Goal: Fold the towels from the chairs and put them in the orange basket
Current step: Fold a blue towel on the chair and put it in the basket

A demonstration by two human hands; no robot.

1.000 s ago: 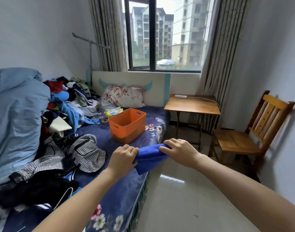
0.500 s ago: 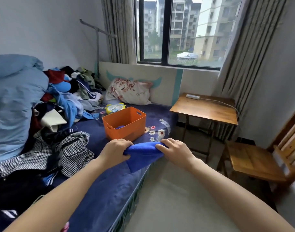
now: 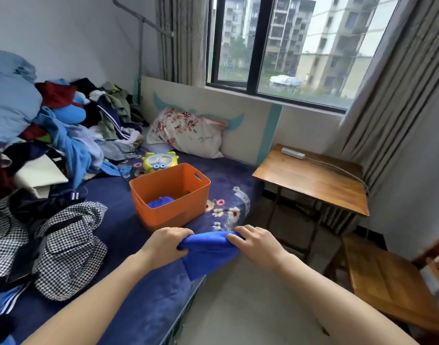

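A pale wall (image 3: 64,33) is seen on the left. A dark-framed window (image 3: 300,58) is set in the far wall between grey striped curtains (image 3: 392,95), and daylight and apartment blocks are seen through it. A bed (image 3: 118,235) covered in dark blue is placed below it, a wooden side table (image 3: 313,185) is set just beside the bed, and a wooden chair (image 3: 387,282) is seen at the right on the light floor (image 3: 250,307).

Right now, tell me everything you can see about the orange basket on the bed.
The orange basket is a rectangular open-topped bin, smooth like plastic, with rounded corners, a rim lip and slot handles in its short ends. It stands upright on the dark blue bedspread near the bed's edge. A bundled blue towel lies in its bottom. A yellow fan sits just behind. The left hand and right hand, gripping the held blue towel, are apart from it.
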